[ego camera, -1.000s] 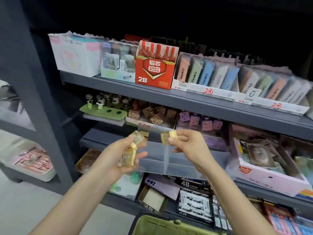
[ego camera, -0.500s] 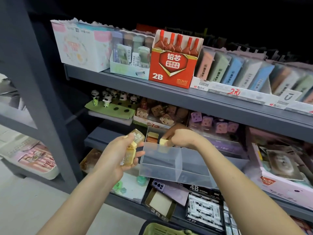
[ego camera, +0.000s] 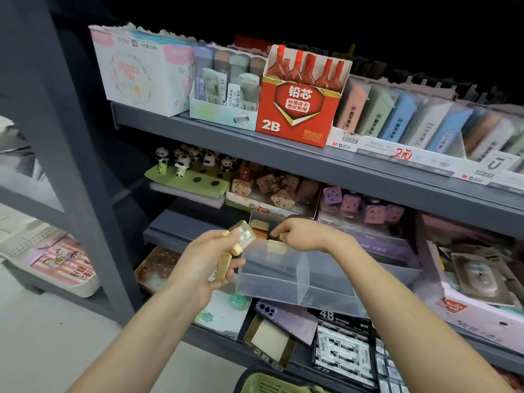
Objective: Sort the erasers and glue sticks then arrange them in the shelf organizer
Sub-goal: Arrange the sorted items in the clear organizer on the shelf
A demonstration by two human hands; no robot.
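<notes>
- The left grip (ego camera: pixel 204 262), just in front of the organizer (ego camera: pixel 297 282) at its left corner, is clamped on a handful of gold-wrapped erasers (ego camera: pixel 242 236). Those are yet to be placed.
- The right grip (ego camera: pixel 300 236) reaches over the organizer's front wall into its left compartment. Its fingertips curl down at a yellow eraser (ego camera: pixel 276 246) seen through the frosted wall, and I can't tell whether it is pinched or already let go.
- At the back of that same compartment lie a gold eraser (ego camera: pixel 259 224) and an orange-brown eraser (ego camera: pixel 259 233), so I'd say the sorting has barely begun. I can make out no glue sticks.
- Right of the organizer's divider (ego camera: pixel 307 275), the other compartment shows nothing inside, so there's plenty of room there.
- Just behind the organizer, a box of brown erasers (ego camera: pixel 272 191) crowds its back wall, and the upper shelf edge (ego camera: pixel 312 163) hangs above it. To my eye, hands are best brought in from the front, over the low wall.
</notes>
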